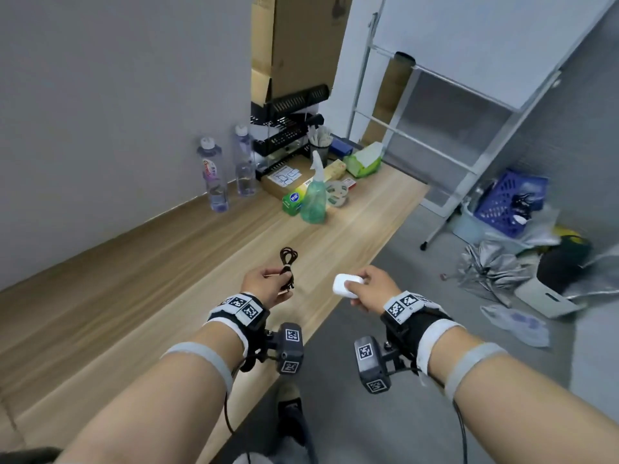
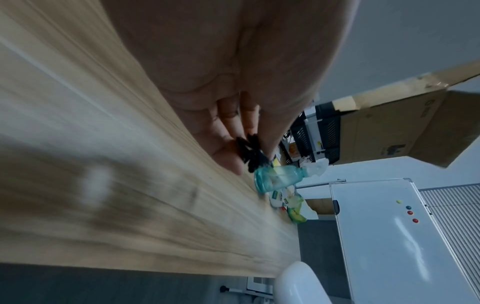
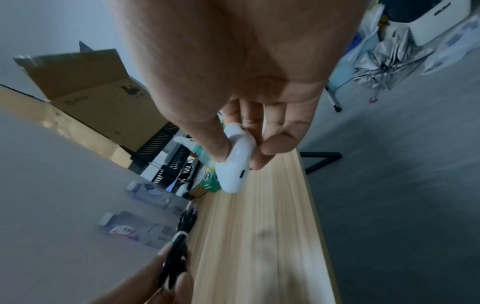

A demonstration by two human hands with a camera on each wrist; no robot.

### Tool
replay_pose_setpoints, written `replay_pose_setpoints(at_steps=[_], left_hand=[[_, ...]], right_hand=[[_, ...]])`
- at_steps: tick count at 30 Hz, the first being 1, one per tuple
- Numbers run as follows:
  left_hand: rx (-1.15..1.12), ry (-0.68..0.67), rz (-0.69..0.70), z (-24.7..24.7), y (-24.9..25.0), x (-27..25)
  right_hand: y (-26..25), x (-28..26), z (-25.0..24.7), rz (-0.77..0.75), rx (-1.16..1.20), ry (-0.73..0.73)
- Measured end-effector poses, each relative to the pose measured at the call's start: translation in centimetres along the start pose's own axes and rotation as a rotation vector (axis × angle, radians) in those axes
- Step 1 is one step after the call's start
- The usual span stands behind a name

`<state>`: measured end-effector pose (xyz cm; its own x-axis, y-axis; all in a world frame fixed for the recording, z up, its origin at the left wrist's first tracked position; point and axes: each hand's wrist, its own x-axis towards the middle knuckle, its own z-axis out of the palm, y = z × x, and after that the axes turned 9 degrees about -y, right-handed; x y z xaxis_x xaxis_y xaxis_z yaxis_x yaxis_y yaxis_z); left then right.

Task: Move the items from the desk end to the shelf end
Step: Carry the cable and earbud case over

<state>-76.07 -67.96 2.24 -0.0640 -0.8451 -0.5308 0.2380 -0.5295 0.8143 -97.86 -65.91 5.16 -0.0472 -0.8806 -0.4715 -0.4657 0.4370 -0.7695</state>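
Left hand (image 1: 266, 283) pinches black cable (image 1: 287, 266) | right hand (image 1: 371, 288) fingers grip white case (image 1: 347, 285) — bottle (image 1: 212, 177) label blurred, perhaps unreadable

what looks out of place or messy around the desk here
On the desk nothing stands out: the spray bottle and two water bottles stand upright. The floor to the right is messy: a crumpled silver umbrella and a blue basket tilted among bags.
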Motion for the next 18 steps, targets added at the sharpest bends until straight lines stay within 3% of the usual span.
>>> replay_pose_setpoints(at_steps=[6, 12, 18], left_hand=[[-0.015, -0.100, -0.124, 7.1, 1.8, 9.2], [0.069, -0.213, -0.220, 14.4, 4.5, 16.4], [0.321, -0.149, -0.174, 20.9, 5.8, 25.1]], right_hand=[[-1.4, 10.5, -8.2, 0.046, -0.155, 0.010], [0.1, 17.9, -15.7, 0.125, -0.127, 0.028], [1.6, 29.4, -23.0, 0.189, -0.169, -0.044]])
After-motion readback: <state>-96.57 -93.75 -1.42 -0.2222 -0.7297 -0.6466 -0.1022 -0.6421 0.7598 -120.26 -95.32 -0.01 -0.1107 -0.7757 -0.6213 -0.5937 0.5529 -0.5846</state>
